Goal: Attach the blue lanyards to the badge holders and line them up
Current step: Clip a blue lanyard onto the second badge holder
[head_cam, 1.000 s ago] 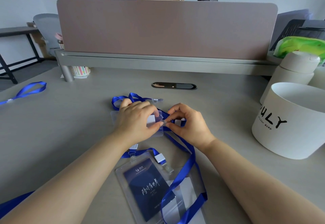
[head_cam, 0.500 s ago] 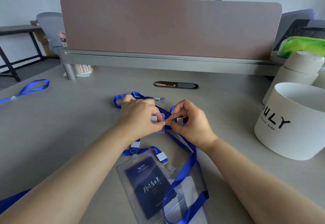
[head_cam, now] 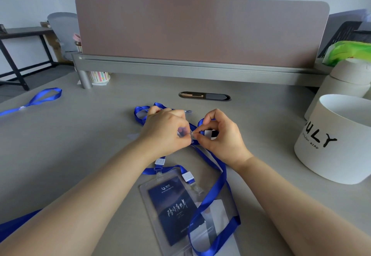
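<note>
Clear holder (head_cam: pixel 185 133) between pinching hands.

Two bare forearms and hands, head view

Left hand (head_cam: pixel 164 131) and right hand (head_cam: pixel 221 135) bare; both forearms bare up to the frame edge, no sleeve in view; wrists plain; fingers bare; nails short, unpainted where visible.

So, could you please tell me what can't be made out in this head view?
- Clip joint: hidden between the left hand and right hand; whether it is fastened is unclear.
- Held badge holder: mostly covered by the left hand.
- Dark badge card: small print blurred.
- Near lanyard: its loop nearly reaches the bottom edge.
</note>
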Available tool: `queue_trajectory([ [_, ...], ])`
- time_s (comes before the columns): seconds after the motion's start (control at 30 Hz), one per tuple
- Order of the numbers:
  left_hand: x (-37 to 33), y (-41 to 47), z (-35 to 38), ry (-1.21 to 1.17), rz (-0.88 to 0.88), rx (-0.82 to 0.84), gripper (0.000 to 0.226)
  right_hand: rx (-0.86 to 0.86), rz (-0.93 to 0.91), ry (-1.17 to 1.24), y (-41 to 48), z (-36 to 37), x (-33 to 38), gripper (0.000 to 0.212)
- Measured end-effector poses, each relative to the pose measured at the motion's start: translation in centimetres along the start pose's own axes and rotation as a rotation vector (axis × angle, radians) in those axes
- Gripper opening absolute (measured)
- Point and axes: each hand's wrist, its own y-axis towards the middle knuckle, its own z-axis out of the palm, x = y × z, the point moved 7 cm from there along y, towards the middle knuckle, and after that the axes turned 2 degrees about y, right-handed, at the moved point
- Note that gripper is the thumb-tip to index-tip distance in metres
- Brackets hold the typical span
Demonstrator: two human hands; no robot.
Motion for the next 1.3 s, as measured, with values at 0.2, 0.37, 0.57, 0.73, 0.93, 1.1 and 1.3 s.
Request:
queue_trajectory([
  [0.2, -0.27, -0.05, -0.18, -0.022, 0.007, 0.045, 0.012, 0.012, -0.007, 0.024, -0.03, 0.07, 0.29, 0.034],
  [0.37, -0.26, -0.07, -0.14, -0.07, 0.047, 0.093, 0.015, 0.044, 0.009, 0.055, -0.03, 0.17, 0.2, 0.031],
  [0.57, 0.1, -0.08, 0.01, -0.072, 0.057, 0.084, 0.017, 0.044, 0.018, 0.081, -0.02, 0.12, 0.0, 0.025],
  [0.73, -0.26, -0.04, 0.51, -0.027, -0.008, 0.106, 0.014, 0.051, 0.026, 0.103, 0.09, 0.17, -0.01, 0.032],
  [0.93, -0.48, 0.01, 0.05, -0.076, -0.027, 0.105, 0.025, 0.062, 0.01, 0.116, 0.04, 0.47, 0.34, 0.032],
  [1.1, 0.31, -0.01, 0.04, -0.116, 0.03, 0.14, 0.018, 0.115, -0.034, 0.025, 0.23, 0.16, 0.49, 0.03],
  [1.3, 0.4, 0.17, 0.61, -0.078, 0.048, 0.192, 0.013, 0.109, -0.044, -0.042, 0.25, 0.36, 0.21, 0.02],
])
